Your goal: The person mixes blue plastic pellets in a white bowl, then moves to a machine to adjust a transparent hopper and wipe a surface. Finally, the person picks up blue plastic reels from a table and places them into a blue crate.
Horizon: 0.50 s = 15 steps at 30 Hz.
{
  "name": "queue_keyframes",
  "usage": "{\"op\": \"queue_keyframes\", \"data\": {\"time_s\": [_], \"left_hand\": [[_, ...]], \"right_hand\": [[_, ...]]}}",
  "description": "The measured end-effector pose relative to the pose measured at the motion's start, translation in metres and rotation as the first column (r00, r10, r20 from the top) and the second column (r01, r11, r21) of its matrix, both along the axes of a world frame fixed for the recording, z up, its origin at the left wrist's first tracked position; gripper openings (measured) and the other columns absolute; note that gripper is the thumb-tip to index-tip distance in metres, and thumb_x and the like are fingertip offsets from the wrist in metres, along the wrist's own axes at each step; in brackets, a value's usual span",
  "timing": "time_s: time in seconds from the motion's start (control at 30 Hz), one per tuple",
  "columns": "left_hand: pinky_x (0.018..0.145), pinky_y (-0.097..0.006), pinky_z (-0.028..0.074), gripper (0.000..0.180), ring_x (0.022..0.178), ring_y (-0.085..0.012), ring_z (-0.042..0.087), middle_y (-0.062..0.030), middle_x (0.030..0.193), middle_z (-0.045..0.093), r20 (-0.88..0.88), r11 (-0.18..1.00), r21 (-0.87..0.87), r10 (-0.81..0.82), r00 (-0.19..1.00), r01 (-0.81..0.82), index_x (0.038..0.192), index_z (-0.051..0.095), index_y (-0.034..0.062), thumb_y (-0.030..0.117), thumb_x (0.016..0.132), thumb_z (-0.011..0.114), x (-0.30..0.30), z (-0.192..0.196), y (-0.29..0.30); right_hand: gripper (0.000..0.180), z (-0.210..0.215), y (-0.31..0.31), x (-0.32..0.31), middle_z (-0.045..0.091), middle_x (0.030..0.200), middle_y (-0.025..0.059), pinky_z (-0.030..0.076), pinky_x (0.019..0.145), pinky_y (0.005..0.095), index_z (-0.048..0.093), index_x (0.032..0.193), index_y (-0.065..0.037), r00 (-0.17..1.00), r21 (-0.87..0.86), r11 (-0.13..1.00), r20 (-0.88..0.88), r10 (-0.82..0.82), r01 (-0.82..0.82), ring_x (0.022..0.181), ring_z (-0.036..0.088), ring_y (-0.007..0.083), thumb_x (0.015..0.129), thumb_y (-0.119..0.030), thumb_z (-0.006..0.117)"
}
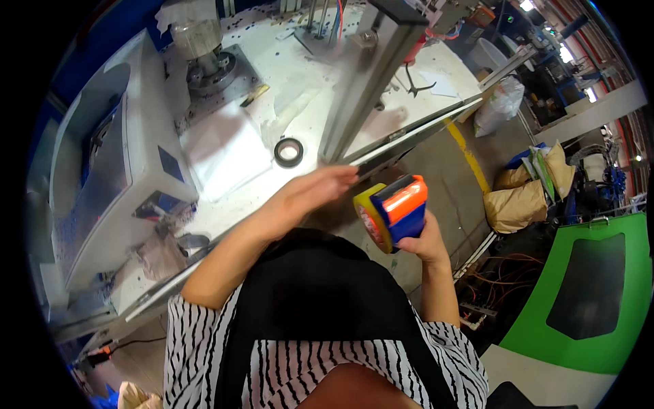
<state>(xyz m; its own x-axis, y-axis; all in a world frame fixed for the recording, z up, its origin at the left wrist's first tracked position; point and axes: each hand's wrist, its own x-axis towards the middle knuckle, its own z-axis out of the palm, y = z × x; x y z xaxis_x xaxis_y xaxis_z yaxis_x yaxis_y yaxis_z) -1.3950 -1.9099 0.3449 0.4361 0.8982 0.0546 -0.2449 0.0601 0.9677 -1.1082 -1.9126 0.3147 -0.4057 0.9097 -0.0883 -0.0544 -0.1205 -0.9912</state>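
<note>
My right hand grips a tape dispenser with a blue body, an orange front piece and a yellow-edged tape roll. It is held up in front of my body, past the edge of the white worktable. My left hand is stretched out toward the dispenser, apart from it, its fingers extended, slightly blurred and holding nothing visible. A roll of black tape lies flat on the table, beyond my left hand. White sheets lie to the left of that roll.
A white machine housing stands on the table's left. An upright metal post rises near the table edge, with dark pliers behind it. On the right are a green panel, paper sacks and a plastic bag.
</note>
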Motion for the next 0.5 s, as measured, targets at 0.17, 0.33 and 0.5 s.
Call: {"op": "queue_keyframes", "data": {"time_s": [0.17, 0.33, 0.5], "left_hand": [[0.089, -0.028, 0.046, 0.036, 0.099, -0.013, 0.06, -0.0089, 0.105, 0.068, -0.183, 0.976, -0.215, -0.004, 0.983, -0.036, 0.113, 0.065, -0.0028, 0.027, 0.094, 0.059, 0.042, 0.026, 0.008], [0.069, -0.026, 0.051, 0.018, 0.073, -0.0087, 0.063, -0.0061, 0.083, 0.072, -0.617, 0.977, 0.064, 0.197, 0.762, -0.201, 0.095, 0.073, 0.0, 0.016, 0.088, 0.066, 0.06, 0.007, -0.003], [0.064, -0.026, 0.052, 0.018, 0.067, -0.0106, 0.065, -0.0069, 0.079, 0.072, -0.614, 0.932, 0.036, 0.305, 0.728, -0.36, 0.092, 0.073, -0.0005, 0.015, 0.089, 0.064, 0.052, 0.011, -0.019]], "right_hand": [[0.066, -0.014, -0.01, 0.008, 0.066, 0.103, 0.0042, 0.048, 0.082, 0.0292, 0.058, 0.118, -0.003, 0.961, 0.082, 0.992, 0.265, 0.075, -0.1, 0.091, 0.061, 0.0124, 0.064, -0.027, 0.086], [0.065, -0.02, -0.026, 0.012, 0.064, 0.104, 0.0042, 0.047, 0.085, 0.0303, 0.057, 0.116, -0.002, 0.934, 0.024, 0.988, 0.332, 0.133, -0.15, 0.094, 0.059, 0.0125, 0.062, -0.022, 0.087], [0.069, -0.02, -0.021, 0.019, 0.066, 0.098, 0.0093, 0.048, 0.082, 0.0346, 0.056, 0.116, -0.004, 0.856, -0.006, 0.916, 0.352, 0.378, -0.402, 0.09, 0.063, 0.0211, 0.06, -0.027, 0.088]]}}
